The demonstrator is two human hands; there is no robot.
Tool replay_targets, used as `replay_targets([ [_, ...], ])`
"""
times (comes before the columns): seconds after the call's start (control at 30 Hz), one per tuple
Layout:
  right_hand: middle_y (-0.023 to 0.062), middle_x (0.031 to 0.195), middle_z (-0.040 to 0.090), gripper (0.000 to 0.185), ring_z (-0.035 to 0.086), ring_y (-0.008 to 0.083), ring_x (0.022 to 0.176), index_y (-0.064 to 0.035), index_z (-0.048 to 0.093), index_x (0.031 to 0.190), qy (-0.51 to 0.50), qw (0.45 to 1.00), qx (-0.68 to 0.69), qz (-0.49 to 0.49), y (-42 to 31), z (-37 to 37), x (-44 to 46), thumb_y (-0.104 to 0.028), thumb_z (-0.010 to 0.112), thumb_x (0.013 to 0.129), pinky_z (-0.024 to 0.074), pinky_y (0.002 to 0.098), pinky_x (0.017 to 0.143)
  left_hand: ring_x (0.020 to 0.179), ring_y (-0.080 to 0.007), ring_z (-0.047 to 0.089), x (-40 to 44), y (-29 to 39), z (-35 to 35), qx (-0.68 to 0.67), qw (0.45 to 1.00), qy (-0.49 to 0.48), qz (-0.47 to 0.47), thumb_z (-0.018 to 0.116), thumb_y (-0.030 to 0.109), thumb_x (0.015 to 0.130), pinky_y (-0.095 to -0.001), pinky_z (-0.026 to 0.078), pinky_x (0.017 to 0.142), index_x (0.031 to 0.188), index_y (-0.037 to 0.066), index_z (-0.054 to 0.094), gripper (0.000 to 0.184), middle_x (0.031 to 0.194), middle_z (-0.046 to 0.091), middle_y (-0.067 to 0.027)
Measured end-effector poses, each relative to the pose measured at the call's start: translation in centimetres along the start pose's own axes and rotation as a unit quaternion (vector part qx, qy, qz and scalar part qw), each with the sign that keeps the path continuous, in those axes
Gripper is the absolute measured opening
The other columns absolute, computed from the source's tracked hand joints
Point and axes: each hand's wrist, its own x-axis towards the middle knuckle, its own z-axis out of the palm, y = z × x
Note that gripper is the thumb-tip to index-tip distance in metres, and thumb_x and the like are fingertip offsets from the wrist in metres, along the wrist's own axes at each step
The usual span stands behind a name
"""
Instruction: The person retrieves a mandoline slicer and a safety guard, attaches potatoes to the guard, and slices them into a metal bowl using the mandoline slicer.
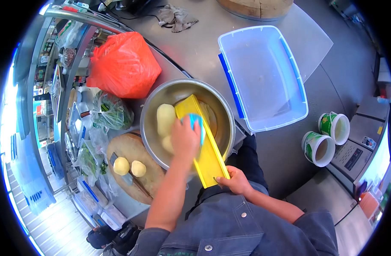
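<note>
A long yellow slicer (pixel 212 164) lies slanted across a large metal bowl (pixel 149 128), its near end sticking out past the rim. My left hand (pixel 186 137), slightly blurred, is closed round a light-blue object (pixel 197 123) against the slicer's upper part; anything beneath it is hidden. At the near end, my right hand (pixel 234 180) grips the slicer, thumb on top. Peeled potatoes (pixel 165 120) rest in the bowl left of the slicer. Two more peeled pieces (pixel 121 165) sit on a round wooden board (pixel 137 187) beside a knife (pixel 140 186).
Right of the bowl stands a clear plastic bin (pixel 263 81) with blue clips. A red plastic bag (pixel 125 66) and bagged greens (pixel 111 112) are to the left. Two white-green buckets (pixel 318 148) stand at right. Behind are a grey cloth (pixel 177 18) and a thick wooden block (pixel 257 7).
</note>
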Motion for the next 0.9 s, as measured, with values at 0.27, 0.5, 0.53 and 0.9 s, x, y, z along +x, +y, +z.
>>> replay_targets([
  [0.27,0.0041,0.088,0.068,0.026,0.062,0.0098,0.073,0.0017,0.062,0.108,0.005,0.999,-0.042,0.014,0.1,0.4,-0.4,-0.01,0.074,0.088,0.0512,0.0254,0.068,0.09,-0.0415,0.06,-1.1,0.4,0.3,0.001,0.999,-0.019,-0.034,0.065,0.031,0.091,-0.0522,0.051,0.074,0.112,0.007,0.06,0.033,0.099,0.058,-0.0205],
  [0.5,0.0048,0.091,0.068,0.027,0.064,0.0103,0.076,0.0013,0.06,0.11,-0.025,0.999,-0.045,-0.004,-0.9,-0.3,0.0,-0.01,0.073,0.089,0.0518,0.0261,0.071,0.102,-0.029,0.065,3.5,-5.6,0.9,-0.218,0.966,0.038,-0.136,0.056,0.031,0.098,-0.0376,0.05,0.088,0.122,0.008,0.062,0.034,0.111,0.065,-0.0168],
  [0.53,0.0057,0.091,0.068,0.028,0.064,0.0112,0.076,0.0014,0.06,0.11,-0.017,0.997,-0.077,-0.018,-1.7,0.0,-0.4,-0.012,0.073,0.089,0.052,0.0267,0.071,0.102,-0.029,0.065,2.8,-5.9,0.1,-0.221,0.965,0.042,-0.138,0.056,0.031,0.098,-0.0376,0.05,0.088,0.122,0.008,0.062,0.034,0.111,0.065,-0.0168],
  [0.9,0.01,0.092,0.07,0.036,0.068,0.0149,0.082,0.0016,0.058,0.109,0.016,0.974,-0.226,-0.033,-2.3,0.1,-0.4,-0.019,0.075,0.085,0.0535,0.0302,0.075,0.095,-0.0127,0.062,-1.2,-8.5,-4.6,-0.703,0.621,0.133,-0.319,0.05,0.032,0.103,-0.0298,0.052,0.084,0.118,0.008,0.06,0.03,0.104,0.062,-0.0022],
])
